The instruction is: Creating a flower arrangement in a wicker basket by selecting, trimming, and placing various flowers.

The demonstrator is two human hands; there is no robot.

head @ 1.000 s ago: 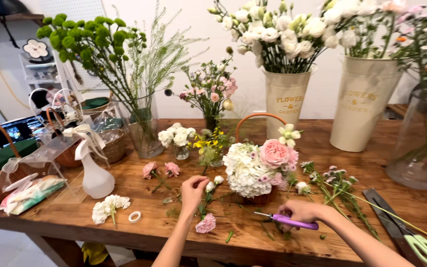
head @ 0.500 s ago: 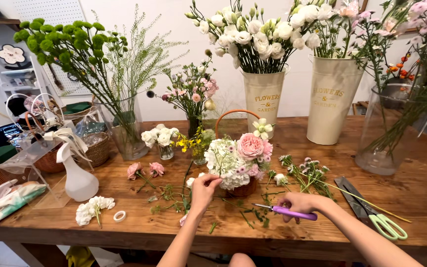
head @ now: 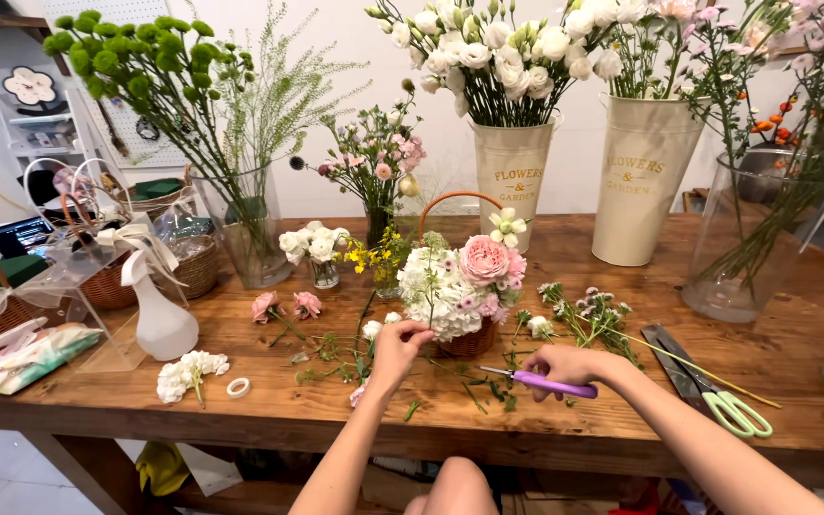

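A small wicker basket (head: 474, 341) with an orange handle holds white blooms and a large pink rose (head: 484, 258) at the middle of the wooden table (head: 565, 420). My left hand (head: 397, 347) pinches a thin green stem rising in front of the white blooms on the basket's left side. My right hand (head: 562, 367) rests on the table to the right of the basket and grips purple-handled snips (head: 544, 382), blades pointing left. Cut stems and leaves lie scattered around both hands.
Two cream metal buckets (head: 643, 190) of white flowers and glass vases (head: 751, 240) line the back. A white spray bottle (head: 164, 320), tape roll (head: 237, 386), loose white bloom (head: 187, 373) and pink blooms (head: 284, 305) lie left. Green-handled scissors (head: 717, 388) lie right. Baskets (head: 107, 277) stand at far left.
My left hand has lifted from the table up to the basket's white blooms and taken hold of a stem. The right hand stays put with the snips. The view has shifted closer.
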